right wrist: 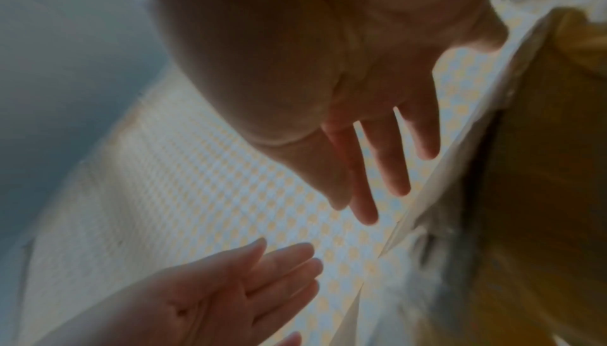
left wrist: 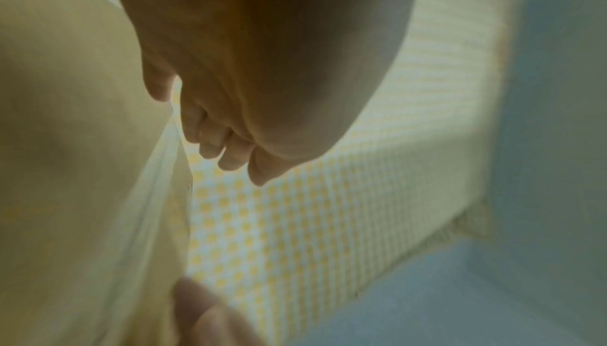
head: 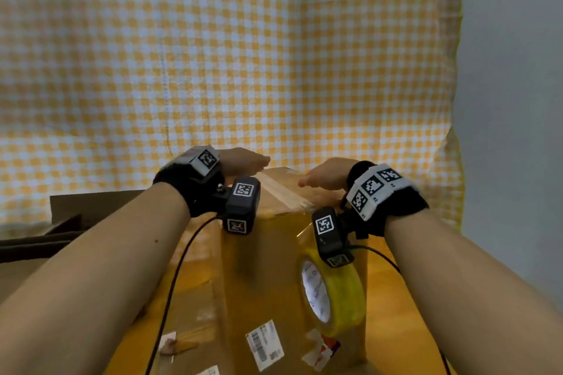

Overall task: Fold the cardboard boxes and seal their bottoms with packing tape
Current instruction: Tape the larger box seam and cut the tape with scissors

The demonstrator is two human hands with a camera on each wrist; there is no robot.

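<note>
A brown cardboard box (head: 259,268) stands in front of me, with clear tape along the seam (head: 283,189) on its top face. A yellowish roll of packing tape (head: 335,292) hangs against its near right side on a strip that runs up to the top. My left hand (head: 246,161) is at the top's far left edge, my right hand (head: 326,175) at its far right edge. In the right wrist view the right hand's fingers (right wrist: 377,170) and the left hand's fingers (right wrist: 272,271) are straight, facing each other beside the box edge (right wrist: 427,195). Neither hand holds anything.
A yellow-and-white checked cloth (head: 243,55) hangs behind, with a grey wall (head: 511,100) to the right. Flat cardboard (head: 91,204) and dark sheets (head: 30,243) lie at the left. More cardboard (head: 189,292) lies under the box. Black cables (head: 170,283) trail from both wrists.
</note>
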